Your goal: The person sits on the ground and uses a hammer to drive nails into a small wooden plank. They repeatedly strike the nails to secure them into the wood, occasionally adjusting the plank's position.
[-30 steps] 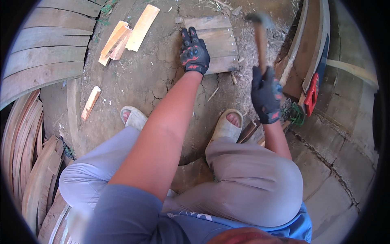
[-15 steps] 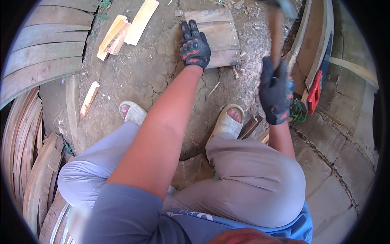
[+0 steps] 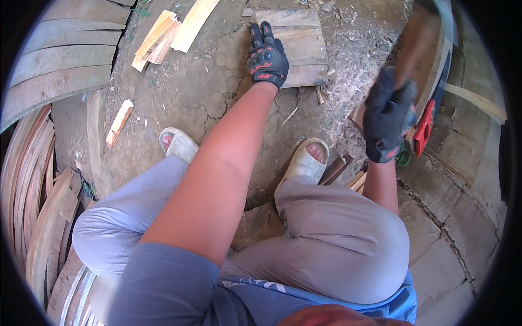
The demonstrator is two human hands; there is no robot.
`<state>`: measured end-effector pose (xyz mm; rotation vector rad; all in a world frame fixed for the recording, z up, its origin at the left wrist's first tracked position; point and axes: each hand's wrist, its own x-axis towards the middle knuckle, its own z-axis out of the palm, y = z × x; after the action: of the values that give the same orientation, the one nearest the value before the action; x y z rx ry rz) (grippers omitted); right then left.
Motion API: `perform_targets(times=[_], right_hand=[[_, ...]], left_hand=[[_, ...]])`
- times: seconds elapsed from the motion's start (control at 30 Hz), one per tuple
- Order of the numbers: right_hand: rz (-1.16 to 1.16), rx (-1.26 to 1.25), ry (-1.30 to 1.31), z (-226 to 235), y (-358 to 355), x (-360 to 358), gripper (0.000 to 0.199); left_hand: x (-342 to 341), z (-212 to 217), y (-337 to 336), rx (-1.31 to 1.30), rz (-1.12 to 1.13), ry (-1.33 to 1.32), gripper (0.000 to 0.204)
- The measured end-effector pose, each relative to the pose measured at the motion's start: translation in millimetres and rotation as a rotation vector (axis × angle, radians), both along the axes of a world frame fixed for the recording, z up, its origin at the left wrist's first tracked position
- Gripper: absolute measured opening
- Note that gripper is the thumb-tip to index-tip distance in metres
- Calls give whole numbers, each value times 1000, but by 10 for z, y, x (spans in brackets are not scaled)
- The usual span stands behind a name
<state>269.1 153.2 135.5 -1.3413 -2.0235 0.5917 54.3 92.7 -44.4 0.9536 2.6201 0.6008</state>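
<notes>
My left hand, in a black glove with red marks, rests at the left edge of a small panel of wooden slats on the ground. Two of its fingers stretch forward, spread slightly; the thumb side is hidden. Small nail heads dot the panel's right edge. My gloved right hand is wrapped round the wooden handle of a hammer, raised to the right of the panel. Motion blurs the hammer, and its head lies at the top edge of the view.
Light wood offcuts and a short stick lie on the dirt to the left. Curved boards are at far left, above stacked curved slats. A red-handled saw leans against a curved board on the right.
My right hand and the hammer have swung to the right, away from the panel. The left hand stays at the panel's edge; the whole view has shifted slightly.
</notes>
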Motion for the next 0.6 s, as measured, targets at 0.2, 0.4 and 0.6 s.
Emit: perform_targets(times=[0.2,0.4,0.6], right_hand=[[51,-129,-675,-928,-133,234,35],[-25,-52,-310,-245,-100,68,41],[54,143,-111,-488,13,169,34]], left_hand=[[114,-91,174,35,-58,90,64],[35,-5,57,-31,-33,7,64],[46,-90,69,25,-42,55,64]])
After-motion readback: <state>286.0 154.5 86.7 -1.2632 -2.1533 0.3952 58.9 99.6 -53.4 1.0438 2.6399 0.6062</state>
